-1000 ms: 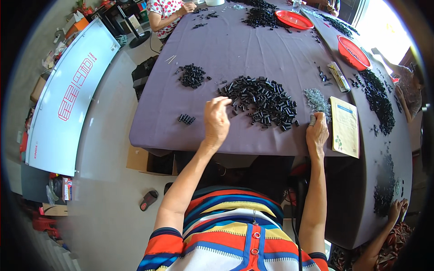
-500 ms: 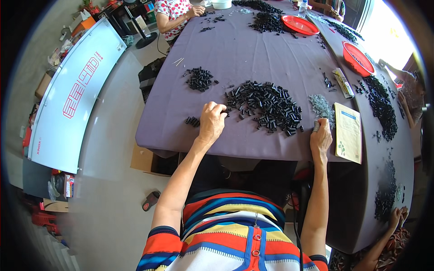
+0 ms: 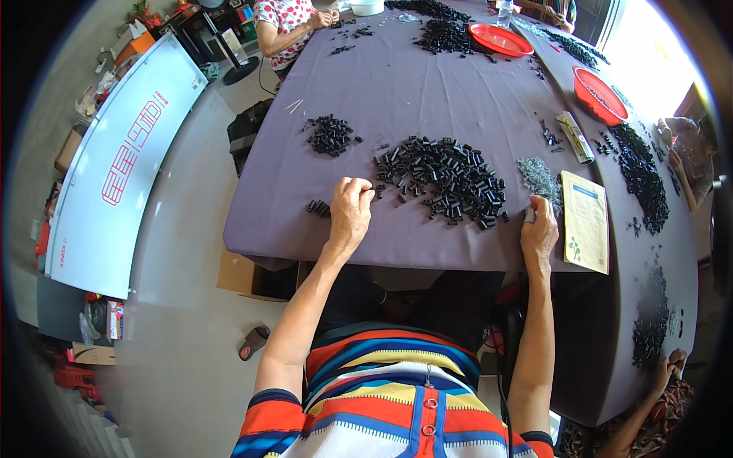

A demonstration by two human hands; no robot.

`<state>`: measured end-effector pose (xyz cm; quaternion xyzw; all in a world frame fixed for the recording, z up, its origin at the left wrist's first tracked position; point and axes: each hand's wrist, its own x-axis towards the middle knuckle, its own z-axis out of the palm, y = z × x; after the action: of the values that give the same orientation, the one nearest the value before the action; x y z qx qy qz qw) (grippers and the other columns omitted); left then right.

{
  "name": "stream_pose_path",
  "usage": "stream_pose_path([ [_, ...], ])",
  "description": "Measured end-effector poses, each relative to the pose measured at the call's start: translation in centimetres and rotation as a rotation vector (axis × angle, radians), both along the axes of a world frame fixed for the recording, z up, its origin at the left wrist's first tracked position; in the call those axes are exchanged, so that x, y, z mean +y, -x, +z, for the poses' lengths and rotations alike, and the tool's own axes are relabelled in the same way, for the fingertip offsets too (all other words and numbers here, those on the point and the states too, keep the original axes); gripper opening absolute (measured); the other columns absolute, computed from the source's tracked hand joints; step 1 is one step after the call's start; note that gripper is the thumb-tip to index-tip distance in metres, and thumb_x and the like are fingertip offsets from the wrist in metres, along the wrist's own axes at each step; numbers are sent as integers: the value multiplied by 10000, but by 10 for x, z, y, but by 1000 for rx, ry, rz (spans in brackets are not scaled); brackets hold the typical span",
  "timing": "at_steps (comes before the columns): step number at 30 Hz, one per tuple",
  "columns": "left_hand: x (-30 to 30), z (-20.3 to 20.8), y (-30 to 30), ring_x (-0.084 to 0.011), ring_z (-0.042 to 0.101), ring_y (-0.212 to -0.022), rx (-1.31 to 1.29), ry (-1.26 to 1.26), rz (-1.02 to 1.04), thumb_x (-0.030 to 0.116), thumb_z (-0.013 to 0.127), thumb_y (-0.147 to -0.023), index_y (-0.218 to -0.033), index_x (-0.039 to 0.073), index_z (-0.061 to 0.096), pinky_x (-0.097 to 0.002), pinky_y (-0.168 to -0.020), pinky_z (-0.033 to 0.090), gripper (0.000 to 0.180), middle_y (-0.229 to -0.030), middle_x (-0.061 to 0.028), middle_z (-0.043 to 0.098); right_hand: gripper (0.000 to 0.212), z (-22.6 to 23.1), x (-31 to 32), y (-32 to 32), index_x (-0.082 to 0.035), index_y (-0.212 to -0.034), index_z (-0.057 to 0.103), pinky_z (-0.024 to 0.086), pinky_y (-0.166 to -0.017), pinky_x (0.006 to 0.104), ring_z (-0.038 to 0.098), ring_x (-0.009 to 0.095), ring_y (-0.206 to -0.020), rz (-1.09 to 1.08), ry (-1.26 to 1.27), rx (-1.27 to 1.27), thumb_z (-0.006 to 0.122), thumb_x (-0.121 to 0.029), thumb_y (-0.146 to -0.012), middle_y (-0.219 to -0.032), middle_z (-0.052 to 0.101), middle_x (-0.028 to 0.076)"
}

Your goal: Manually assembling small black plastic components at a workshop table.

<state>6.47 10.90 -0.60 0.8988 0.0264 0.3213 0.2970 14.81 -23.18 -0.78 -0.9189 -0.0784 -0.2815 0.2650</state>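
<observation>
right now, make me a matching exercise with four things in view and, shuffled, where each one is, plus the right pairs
Things
1. left hand
2. right hand
3. yellow packet
4. two thin sticks

Places
A. lying to the right of the small grey pile
B. up and left of the small black pile
C. between the short row of black tubes and the large black pile
D. at the near side of the small grey pile

Pairs: 1-C, 2-D, 3-A, 4-B

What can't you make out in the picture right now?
Head view, left hand: anything it holds is too small to tell.
Head view, right hand: its palm is hidden by its back.
Head view, cardboard box: far part hidden by tablecloth.
Head view, lower-right co-worker: body cut off by picture edge.
</observation>
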Motion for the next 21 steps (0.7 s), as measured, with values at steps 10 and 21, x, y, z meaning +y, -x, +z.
stream_pose_path([
  [10,-51,4,27,-36,486,-583,130,1101,-333,39,561,-902,-1064,18,623,-177,-532,413,175,-797,-14,597,262,4,-2,5,-74,-958,589,471,-717,414,591,358,-852,72,-106,-79,494,62,-756,-924,592,119],
  [21,-80,6,37,-85,532,-660,189,1390,-488,48,624,-874,-1059,0,589,-226,-616,455,195,-844,-39,588,289,52,40,32,-40,-952,639,473,-736,323,596,282,-829,407,-330,-22,530,126,-742,-893,579,118],
])
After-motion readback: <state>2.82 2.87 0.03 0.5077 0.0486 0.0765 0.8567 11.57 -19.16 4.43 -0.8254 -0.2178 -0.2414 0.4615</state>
